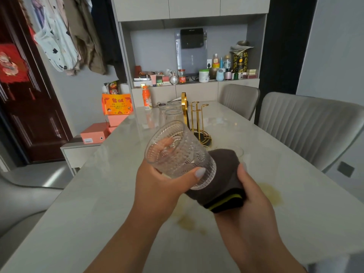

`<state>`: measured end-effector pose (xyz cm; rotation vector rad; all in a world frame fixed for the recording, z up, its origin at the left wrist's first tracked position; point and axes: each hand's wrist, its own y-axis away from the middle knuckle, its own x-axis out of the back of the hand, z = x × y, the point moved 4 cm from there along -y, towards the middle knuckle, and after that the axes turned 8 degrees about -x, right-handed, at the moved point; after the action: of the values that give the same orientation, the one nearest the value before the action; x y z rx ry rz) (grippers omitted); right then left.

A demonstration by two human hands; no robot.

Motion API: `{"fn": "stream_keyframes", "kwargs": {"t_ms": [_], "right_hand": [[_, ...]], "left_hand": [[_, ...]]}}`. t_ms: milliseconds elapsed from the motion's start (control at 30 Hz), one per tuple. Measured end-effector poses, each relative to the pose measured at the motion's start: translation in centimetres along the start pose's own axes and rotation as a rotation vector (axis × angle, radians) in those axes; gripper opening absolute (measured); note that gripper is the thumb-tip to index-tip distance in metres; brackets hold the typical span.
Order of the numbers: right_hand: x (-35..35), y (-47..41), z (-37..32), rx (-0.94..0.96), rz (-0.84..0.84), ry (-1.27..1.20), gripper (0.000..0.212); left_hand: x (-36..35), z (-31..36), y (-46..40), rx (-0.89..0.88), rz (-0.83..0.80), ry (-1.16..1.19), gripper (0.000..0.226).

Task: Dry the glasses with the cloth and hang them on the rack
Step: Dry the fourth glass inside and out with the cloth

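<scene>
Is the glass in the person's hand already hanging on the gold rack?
No, the left hand holds the ribbed glass above the table while the right hand presses the dark cloth against its base, in front of the gold rack.

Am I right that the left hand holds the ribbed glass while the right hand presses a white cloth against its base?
Not quite: the head view shows the cloth is dark grey, not white. The left hand does hold the ribbed glass, and the right hand presses the cloth against its base.

I see an orange plastic drink bottle (146, 97) standing on the pale marble table (98, 203), two grey ribbed chairs (307, 123) alongside.
</scene>
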<state>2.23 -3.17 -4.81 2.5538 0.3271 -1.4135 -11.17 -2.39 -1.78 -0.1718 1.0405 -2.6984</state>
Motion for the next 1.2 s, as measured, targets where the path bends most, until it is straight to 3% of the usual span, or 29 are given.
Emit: {"fn": "stream_keyframes", "kwargs": {"t_ms": [133, 367, 500, 667, 767, 867, 933, 1000, 1133, 1200], "right_hand": [[-0.8, -0.3, 0.6, -0.072, -0.04, 0.042, 0.049], [0.3, 0.5, 1.0, -0.119, 0.019, 0.056, 0.049], [0.6, 0.4, -1.6, 0.144, 0.066, 0.095, 0.056], [-1.0, 0.2, -5.2, 0.445, 0.024, 0.424, 0.039], [-1.7, -0.4, -5.3, 0.485, 0.0, 0.835, 0.038], [-1.7, -0.9, -4.9, 0.531, -0.083, 1.043, 0.022], [-1.4, -1.2, -5.0, 0.522, -0.138, 1.104, 0.018], [-0.9, -1.7, -5.3, 0.55, -0.139, 1.178, 0.031], [-0.4, -2.1, -6.6, 0.797, 0.091, 1.252, 0.041], [-0.5, -1.9, -7.4, 0.894, 0.224, 1.227, 0.032]], "left_hand": [[-0.9, 0.5, 0.3, -0.034, -0.085, 0.016, 0.072], [0.3, 0.1, -1.0, -0.025, -0.024, -0.121, 0.08], [1.6, -1.0, -1.9, 0.063, -0.034, -0.198, 0.086], [0.9, -1.7, -1.6, 0.265, -0.214, -0.218, 0.084], [-0.6, -1.2, -1.2, 0.309, -0.411, -0.036, 0.076], [-1.3, -1.1, -1.2, 0.466, -0.465, 0.262, 0.057], [-1.7, -1.5, -0.9, 0.625, -0.502, 0.486, 0.07], [-2.2, -1.6, -0.7, 0.735, -0.542, 0.631, 0.088], [-2.9, -1.8, -0.1, 0.826, -0.462, 0.687, 0.052], [-3.0, -2.1, 0.2, 0.864, -0.377, 0.742, 0.06]]}}
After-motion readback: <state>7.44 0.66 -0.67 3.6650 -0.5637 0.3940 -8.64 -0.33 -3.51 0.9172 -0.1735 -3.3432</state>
